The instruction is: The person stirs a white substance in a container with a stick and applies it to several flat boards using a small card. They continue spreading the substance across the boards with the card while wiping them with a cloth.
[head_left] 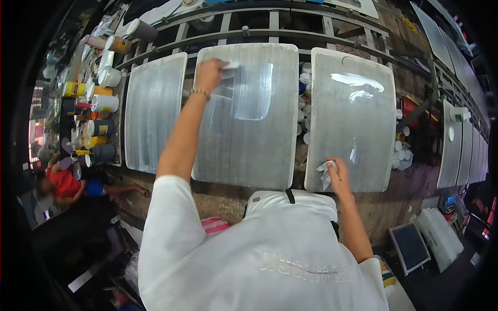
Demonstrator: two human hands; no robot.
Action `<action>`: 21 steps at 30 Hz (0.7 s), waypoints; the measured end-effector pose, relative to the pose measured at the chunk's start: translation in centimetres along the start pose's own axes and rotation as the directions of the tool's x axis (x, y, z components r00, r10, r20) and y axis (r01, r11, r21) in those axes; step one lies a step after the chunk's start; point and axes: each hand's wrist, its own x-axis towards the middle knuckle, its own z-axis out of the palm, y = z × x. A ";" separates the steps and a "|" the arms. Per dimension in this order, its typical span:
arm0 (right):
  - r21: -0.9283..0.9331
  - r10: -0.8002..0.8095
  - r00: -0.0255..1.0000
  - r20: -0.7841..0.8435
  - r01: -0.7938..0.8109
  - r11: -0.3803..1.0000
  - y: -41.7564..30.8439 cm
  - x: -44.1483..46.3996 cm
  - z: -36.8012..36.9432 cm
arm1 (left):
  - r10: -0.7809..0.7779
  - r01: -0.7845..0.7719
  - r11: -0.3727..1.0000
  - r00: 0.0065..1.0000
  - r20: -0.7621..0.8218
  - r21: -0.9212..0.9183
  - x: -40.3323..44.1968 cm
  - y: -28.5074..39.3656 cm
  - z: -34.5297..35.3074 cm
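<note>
My left hand [209, 75], with a beaded bracelet at the wrist, is closed on a small white spreader [232, 66] over the upper left of the middle grey panel [244, 150]. Shiny wet streaks [252, 93] run down that panel beside the spreader. On the right panel [347, 119], my right hand [337, 176] grips a crumpled white cloth [327, 175] near the lower left edge. White paste [358, 80] lies smeared near the top of this panel, with a smaller smear [354, 151] lower down. The left panel [154, 114] has pale streaks.
Paint tubs [105, 103] crowd the left side. A metal rail frame [249, 32] runs behind the panels. More panels [448, 150] and a white tub [459, 114] stand at the right. A person in red [65, 181] is at the lower left.
</note>
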 end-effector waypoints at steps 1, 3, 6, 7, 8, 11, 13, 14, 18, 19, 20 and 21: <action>-0.134 -0.135 0.990 -0.040 0.128 0.983 -0.1 1.0 0.2 | 0.053 -0.053 0.993 0.999 0.004 0.104 1.6 -2.5 1.1; -0.178 -0.209 0.973 -0.100 0.189 0.966 -1.1 2.8 0.9 | -0.096 0.101 0.992 0.993 0.072 -0.081 2.2 -3.6 2.3; -0.345 -0.288 0.956 -0.049 0.254 0.903 -0.2 3.6 1.2 | -0.106 0.100 0.988 0.994 -0.042 -0.117 -3.9 -2.3 3.8; -0.386 -0.309 0.949 -0.058 0.264 0.884 0.0 3.8 1.5 | -0.068 0.060 0.993 0.995 -0.076 -0.103 -7.7 -2.0 4.7; -0.425 -0.339 0.938 -0.068 0.281 0.861 0.2 4.4 1.9 | -0.028 0.019 0.996 0.993 -0.117 -0.082 -11.5 -1.5 4.6; -0.483 -0.416 0.899 -0.140 0.305 0.821 1.7 4.8 2.6 | -0.081 0.081 0.996 0.997 0.013 -0.022 -18.9 2.8 0.4; -0.485 -0.403 0.903 -0.145 0.290 0.825 1.9 5.1 2.9 | -0.122 0.143 0.987 0.960 0.253 -0.066 -16.3 3.5 -3.1; -0.494 -0.369 0.917 -0.148 0.255 0.831 2.1 4.9 2.9 | -0.056 0.064 0.996 0.991 0.123 -0.063 -14.3 2.9 -3.1; -0.547 -0.372 0.917 -0.147 0.238 0.802 2.6 4.4 3.0 | 0.042 -0.045 0.990 0.999 0.025 0.134 0.3 -2.9 0.5; -0.543 -0.360 0.919 -0.162 0.222 0.810 2.3 4.6 3.0 | 0.135 -0.116 0.979 0.985 -0.107 0.166 2.6 -4.6 2.4; -0.538 -0.350 0.920 -0.173 0.210 0.817 2.3 4.7 3.0 | 0.048 -0.047 0.997 0.999 -0.005 0.060 4.0 -5.3 2.8; -0.539 -0.345 0.925 -0.160 0.211 0.815 2.5 4.7 3.0 | -0.087 0.087 0.996 0.995 0.045 -0.004 4.2 -5.2 3.0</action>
